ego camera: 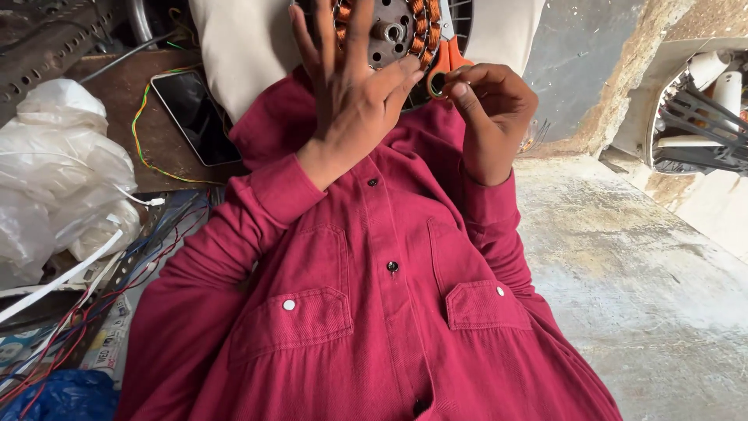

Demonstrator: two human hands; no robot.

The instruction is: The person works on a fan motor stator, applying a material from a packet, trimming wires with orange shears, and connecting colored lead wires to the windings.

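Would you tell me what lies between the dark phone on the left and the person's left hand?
In the head view, only a fold of the red shirt lies between the phone and the left hand.

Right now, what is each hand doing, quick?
Left hand: open, fingers spread on the copper-wound motor stator.
Right hand: closed on orange-handled scissors.

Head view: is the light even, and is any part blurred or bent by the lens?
Head view: soft, even daylight without hard shadows; the red shirt is sharp; the left hand covers the round copper-wound motor stator, cut off by the top edge; the grey concrete floor looks stretched towards the corner.
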